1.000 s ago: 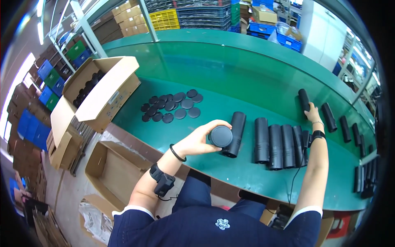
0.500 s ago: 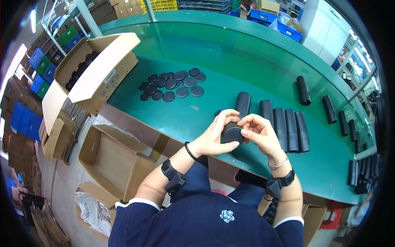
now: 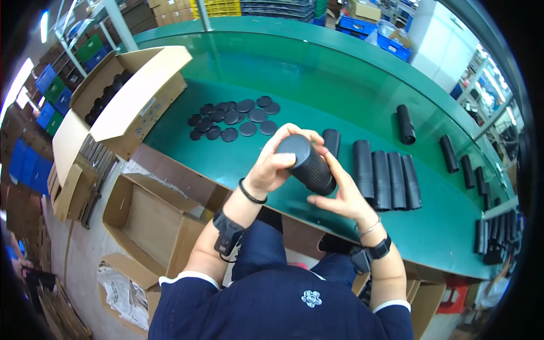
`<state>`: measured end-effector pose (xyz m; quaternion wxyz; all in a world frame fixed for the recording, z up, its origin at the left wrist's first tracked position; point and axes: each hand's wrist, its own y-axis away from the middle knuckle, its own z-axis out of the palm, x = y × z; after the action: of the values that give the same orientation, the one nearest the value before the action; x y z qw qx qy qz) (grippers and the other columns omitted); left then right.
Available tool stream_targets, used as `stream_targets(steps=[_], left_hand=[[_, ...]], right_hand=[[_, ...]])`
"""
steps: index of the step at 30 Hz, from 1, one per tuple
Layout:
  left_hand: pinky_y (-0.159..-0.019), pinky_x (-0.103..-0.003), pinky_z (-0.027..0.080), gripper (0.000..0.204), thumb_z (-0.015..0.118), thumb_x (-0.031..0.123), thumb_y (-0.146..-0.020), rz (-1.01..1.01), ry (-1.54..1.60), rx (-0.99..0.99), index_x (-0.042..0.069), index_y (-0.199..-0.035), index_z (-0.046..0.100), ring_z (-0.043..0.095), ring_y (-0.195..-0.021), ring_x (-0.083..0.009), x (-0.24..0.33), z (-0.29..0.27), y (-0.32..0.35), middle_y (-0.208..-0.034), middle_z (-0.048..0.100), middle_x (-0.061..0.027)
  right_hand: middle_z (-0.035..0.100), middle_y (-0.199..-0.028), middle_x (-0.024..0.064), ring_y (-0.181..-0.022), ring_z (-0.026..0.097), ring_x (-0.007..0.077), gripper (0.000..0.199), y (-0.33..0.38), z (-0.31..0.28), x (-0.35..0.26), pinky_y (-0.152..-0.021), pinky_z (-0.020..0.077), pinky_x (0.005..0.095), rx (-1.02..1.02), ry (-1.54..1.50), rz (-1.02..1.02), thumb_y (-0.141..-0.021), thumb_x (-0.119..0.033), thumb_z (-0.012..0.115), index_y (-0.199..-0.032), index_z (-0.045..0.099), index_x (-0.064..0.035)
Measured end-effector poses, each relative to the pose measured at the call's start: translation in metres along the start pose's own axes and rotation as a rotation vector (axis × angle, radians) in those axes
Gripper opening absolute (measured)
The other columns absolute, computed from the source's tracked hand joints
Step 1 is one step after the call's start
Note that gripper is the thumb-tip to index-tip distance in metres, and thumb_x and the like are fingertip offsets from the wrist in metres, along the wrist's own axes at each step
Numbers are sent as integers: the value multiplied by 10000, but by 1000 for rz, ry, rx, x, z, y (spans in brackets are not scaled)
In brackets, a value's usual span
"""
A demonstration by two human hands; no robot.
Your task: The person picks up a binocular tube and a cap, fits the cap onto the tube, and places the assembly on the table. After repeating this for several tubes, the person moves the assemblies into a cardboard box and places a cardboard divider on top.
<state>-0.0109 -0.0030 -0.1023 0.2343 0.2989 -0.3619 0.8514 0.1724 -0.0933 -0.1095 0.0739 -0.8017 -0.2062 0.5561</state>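
Note:
A black cylindrical tube (image 3: pixel 313 173) with a round flat cap (image 3: pixel 294 150) on its near upper end is in my left hand (image 3: pixel 277 161). My left thumb presses on the cap's edge and the fingers wrap over the far side. The tube's wall looks finely perforated. My right hand (image 3: pixel 347 195) lies along the tube's right side, thumb and fingers spread, fingertips close to or touching it. Just right of my hands a row of black tubes (image 3: pixel 381 178) lies on the green table, with another tube (image 3: pixel 332 141) behind my fingers. Loose black discs (image 3: pixel 247 129) lie farther left.
An open carton (image 3: pixel 150 116) of black discs stands at the table's left end. More tubes (image 3: pixel 406 124) lie along the right side of the green table (image 3: pixel 317 113). Open cartons (image 3: pixel 144 218) stand on the floor at left, one with crumpled paper (image 3: pixel 122 294).
The tube has come up and tilted, its capped end now toward the upper left. My left hand has risen with it. My right hand has loosened from a pinch at the cap and spread its fingers.

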Motion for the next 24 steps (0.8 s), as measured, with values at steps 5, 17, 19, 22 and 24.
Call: stream_targets(steps=[5, 17, 19, 22, 24], left_hand=[[-974, -378, 463, 510, 540, 311, -915, -142, -39, 314, 14, -1322, 459, 557, -1152, -230, 11, 0, 9, -1208, 591, -154], [-1008, -331, 378, 720, 811, 147, -703, -135, -694, 96, 64, -1279, 386, 474, -1167, -163, 7, 1, 49, -1195, 494, -65], [-984, -321, 394, 674, 780, 138, -725, -58, -783, 88, 58, -1266, 387, 482, -1145, -154, 5, 4, 51, -1183, 495, -66], [-950, -308, 417, 627, 753, 148, -747, -89, -691, 172, 53, -1252, 394, 492, -1107, -141, -5, 5, 53, -1172, 493, -61], [-922, -298, 432, 551, 717, 148, -769, -40, -677, 160, 48, -1221, 418, 501, -1071, -130, -8, 5, 49, -1143, 503, -54]], right_hand=[[494, -1339, 205, -1260, 483, 346, 836, -4, 46, 8, -1025, 410, 403, 230, 153, 94, -736, -170, 794, -1428, 346, -26], [588, -832, -2, -654, 515, 58, 318, -22, 28, -9, -586, 427, 197, 164, -605, 274, -923, -107, 587, -1226, 622, -20], [589, -828, -5, -650, 513, 55, 318, -19, 29, -9, -581, 427, 196, 165, -601, 270, -921, -106, 590, -1226, 623, -25], [596, -860, 0, -672, 518, 53, 324, -16, 30, -9, -594, 430, 198, 177, -587, 252, -916, -102, 597, -1231, 622, -30], [601, -896, 7, -697, 524, 54, 330, -13, 29, -3, -611, 433, 201, 195, -569, 242, -913, -97, 599, -1236, 620, -32]])
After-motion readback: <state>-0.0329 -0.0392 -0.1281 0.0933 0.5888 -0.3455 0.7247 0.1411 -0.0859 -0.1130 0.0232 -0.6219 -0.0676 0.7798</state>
